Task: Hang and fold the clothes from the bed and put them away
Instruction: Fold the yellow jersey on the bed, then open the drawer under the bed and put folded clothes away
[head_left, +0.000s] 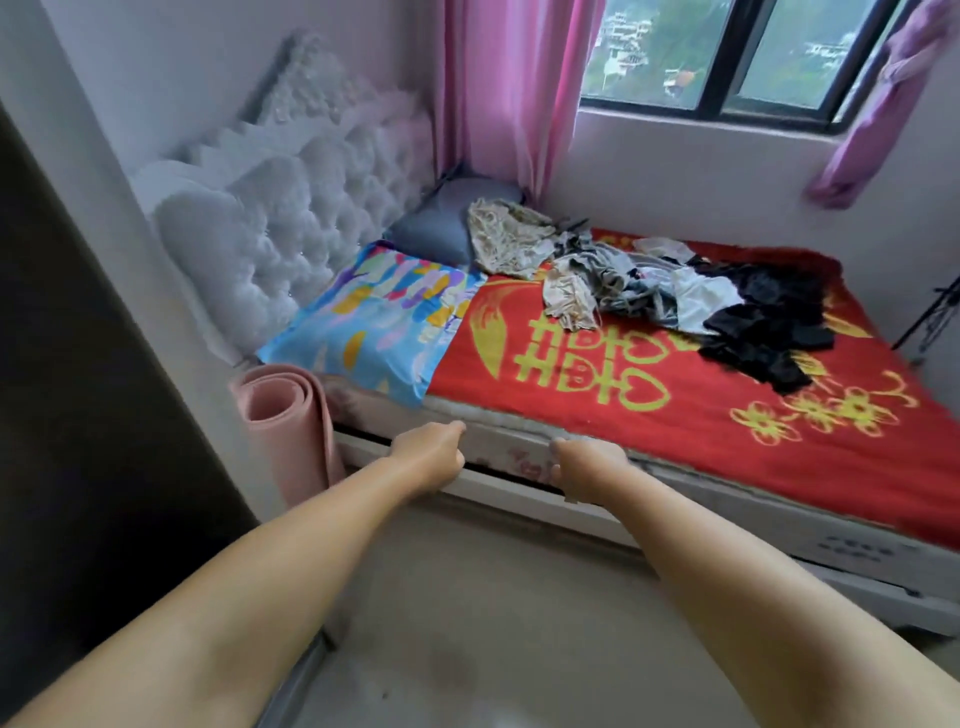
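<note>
Hands: left hand & right hand apart, fingers curled, holding nothing, centre frame by bed edge.
Clothes: piled upper right on red blanket.

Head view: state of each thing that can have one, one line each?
Left hand: fingers curled, holding nothing.
Right hand: fingers curled, holding nothing.
Clothes pile: unfolded, heaped on the red blanket.
Pink mat: rolled up, upright beside the bed.
Pink curtain: drawn aside, hanging in the corner.
Patterned pillow: flat at the headboard end.
</note>
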